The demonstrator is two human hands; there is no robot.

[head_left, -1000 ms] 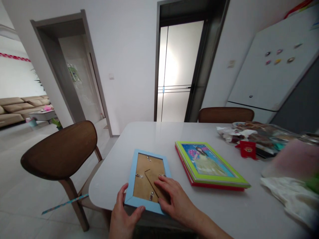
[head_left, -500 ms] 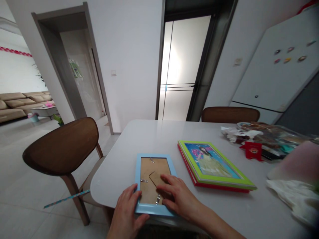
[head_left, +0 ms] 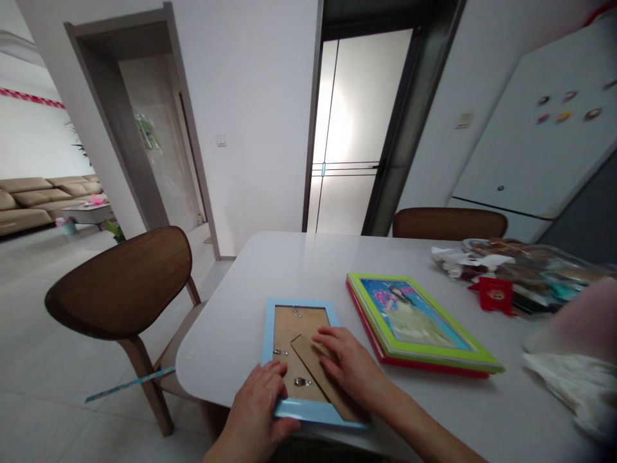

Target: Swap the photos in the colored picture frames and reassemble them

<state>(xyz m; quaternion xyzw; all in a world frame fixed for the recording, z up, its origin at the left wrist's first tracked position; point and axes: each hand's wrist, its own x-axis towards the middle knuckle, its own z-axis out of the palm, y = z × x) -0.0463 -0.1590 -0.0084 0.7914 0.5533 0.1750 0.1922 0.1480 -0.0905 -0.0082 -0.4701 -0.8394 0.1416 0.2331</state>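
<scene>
A light blue picture frame (head_left: 268,328) lies face down near the table's front edge, its brown backing board (head_left: 284,328) showing. Small metal clips (head_left: 303,382) sit on the backing. My left hand (head_left: 260,402) grips the frame's near left corner, with the thumb along the near edge and fingers over the left side. My right hand (head_left: 354,370) has its fingers closed on the brown stand flap (head_left: 318,372), which slants over the backing and past the frame's near right corner. That hand and its forearm hide much of the frame's right side.
Right of the frame lies a stack of frames, a green one (head_left: 448,344) with a picture on top and red below. Farther right are a red card (head_left: 496,296), crumpled tissue (head_left: 467,260), plastic packaging and white cloth (head_left: 562,389). A brown chair (head_left: 120,283) stands left.
The stand flap has lifted and swung toward the near right corner with my right hand. The near clip has turned sideways. My left hand has shifted slightly right along the corner.
</scene>
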